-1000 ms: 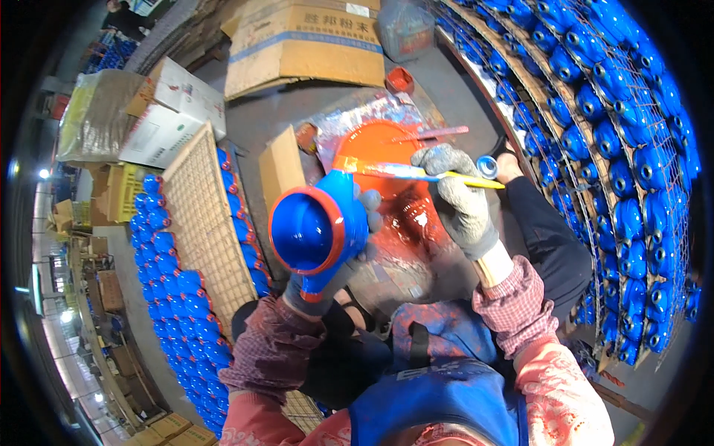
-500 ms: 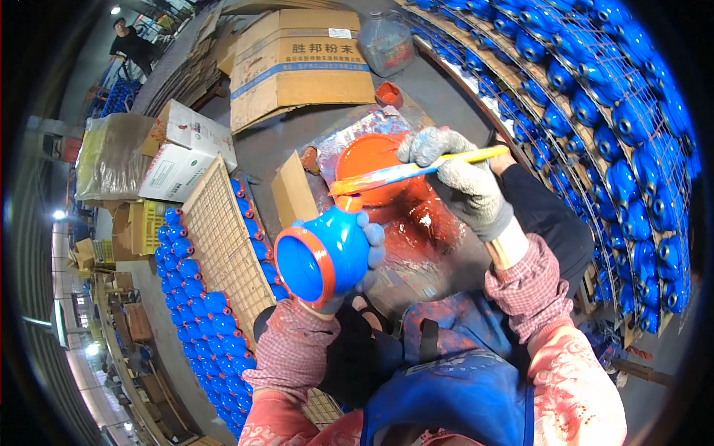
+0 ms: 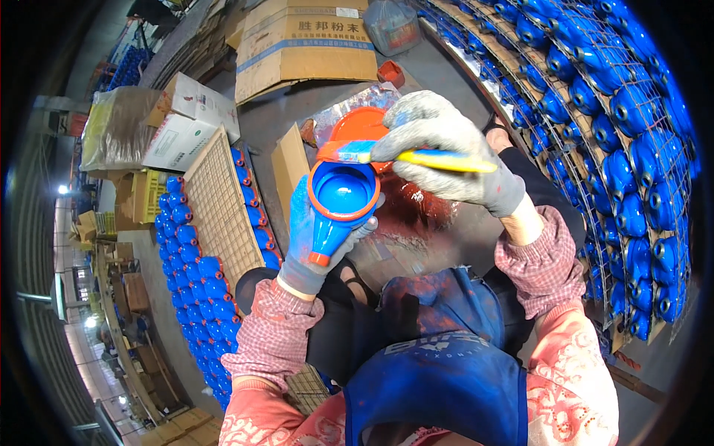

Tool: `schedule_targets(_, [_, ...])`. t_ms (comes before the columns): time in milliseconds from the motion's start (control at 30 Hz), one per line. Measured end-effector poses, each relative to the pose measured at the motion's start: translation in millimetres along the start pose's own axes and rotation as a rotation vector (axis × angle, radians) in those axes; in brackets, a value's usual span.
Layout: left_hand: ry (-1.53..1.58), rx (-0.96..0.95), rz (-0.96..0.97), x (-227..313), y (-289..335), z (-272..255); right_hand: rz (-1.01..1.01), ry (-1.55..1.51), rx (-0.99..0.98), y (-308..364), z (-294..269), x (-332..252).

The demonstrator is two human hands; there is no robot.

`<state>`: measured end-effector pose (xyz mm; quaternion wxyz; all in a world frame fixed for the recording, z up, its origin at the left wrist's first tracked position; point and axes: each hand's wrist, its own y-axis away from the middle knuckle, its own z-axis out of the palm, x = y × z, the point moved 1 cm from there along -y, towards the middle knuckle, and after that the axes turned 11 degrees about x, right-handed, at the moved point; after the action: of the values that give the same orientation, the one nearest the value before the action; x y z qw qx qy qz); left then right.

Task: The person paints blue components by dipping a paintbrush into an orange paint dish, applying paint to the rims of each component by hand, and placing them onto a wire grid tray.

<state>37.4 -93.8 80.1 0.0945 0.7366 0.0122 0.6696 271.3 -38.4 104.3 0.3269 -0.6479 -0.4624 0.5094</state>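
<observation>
My left hand (image 3: 300,253), in a paint-stained glove, is closed around a glossy blue funnel-shaped pipe fitting (image 3: 335,236). Its wide mouth faces up toward me with an orange-red band on the rim, and its narrow orange-tipped end points down toward my lap. Between the gloved fingers of my right hand (image 3: 450,149) is a paintbrush (image 3: 446,160) with a yellow handle. The brush's orange-smeared bristles lie along the far edge of the fitting's rim and appear to touch it. Just beyond sits a round basin of orange-red paint (image 3: 355,124), partly hidden by my right hand and the brush.
Blue fittings with orange ends (image 3: 201,290) stand in rows at left beside a wire-mesh panel (image 3: 223,208). Wire racks of blue fittings (image 3: 632,186) rise at right. A large cardboard box (image 3: 305,44), a clear plastic jug (image 3: 392,28) and a white carton (image 3: 190,126) lie ahead.
The fitting has turned so its wide mouth faces up and its narrow end points toward me. The brush has moved from the narrow end to the wide rim.
</observation>
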Motion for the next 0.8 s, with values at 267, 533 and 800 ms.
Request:
schedule_targets(267, [0.922,0.000,-0.368,-19,5,-9,0.327,0.132,-0.038,36,-12,-44])
schedule_targets(533, [0.892,0.118,-0.267,-14,13,-2,0.756,-0.041,0.364,47,-13,-45])
schedule_targets(800, [-0.075,0.272,0.176,-17,14,-10,1.080,-0.218,0.161,31,8,23])
